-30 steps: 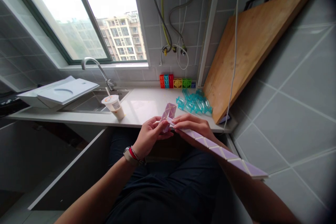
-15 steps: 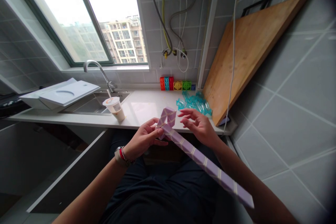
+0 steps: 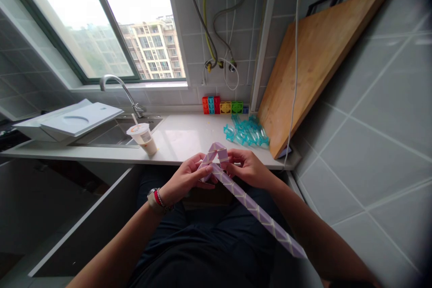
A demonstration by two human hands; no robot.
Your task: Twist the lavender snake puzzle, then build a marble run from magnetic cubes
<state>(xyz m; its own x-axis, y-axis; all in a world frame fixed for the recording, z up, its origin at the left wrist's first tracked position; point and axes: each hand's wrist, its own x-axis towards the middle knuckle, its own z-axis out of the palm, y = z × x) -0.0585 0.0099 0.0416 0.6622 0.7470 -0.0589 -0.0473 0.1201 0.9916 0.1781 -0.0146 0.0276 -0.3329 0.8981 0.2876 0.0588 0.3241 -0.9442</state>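
A purple snake puzzle (image 3: 254, 207) with pale joint lines is held up in front of the counter edge. Its upper end is folded into an angular loop, while a long straight tail slants down to the right over my lap. My left hand (image 3: 189, 174) is closed on the left side of the folded part, thumb on top. At the loop's right side, my right hand (image 3: 245, 167) pinches the folded end between thumb and fingers. Parts of the fingers behind the puzzle are hidden.
On the white counter (image 3: 178, 132) stand a lidded drink cup (image 3: 144, 139) with a straw, a heap of clear turquoise pieces (image 3: 248, 131) and a row of coloured blocks (image 3: 224, 106). A wooden board (image 3: 317, 63) leans at right. White panels (image 3: 81, 119) lie across the sink (image 3: 118, 134).
My right hand has moved in from beside the puzzle and closed on its folded end. The loop's shape has changed, and the tail has rolled and shifted slightly left.
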